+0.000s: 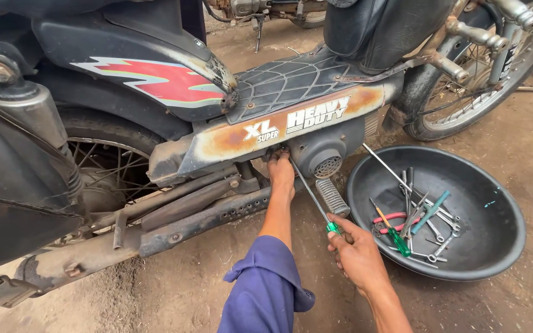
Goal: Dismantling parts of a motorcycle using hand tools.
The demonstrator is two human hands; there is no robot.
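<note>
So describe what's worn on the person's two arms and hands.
The left arm wears a blue-purple cloth sleeve pushed up to about the elbow, its cuff bunched. The right arm shows no sleeve. Both hands, left and right, are bare: no gloves, rings or watch visible.

A long rusty orange label (291, 120) with white letters sat on the bike's side, below a red flame sticker (158, 80).
</note>
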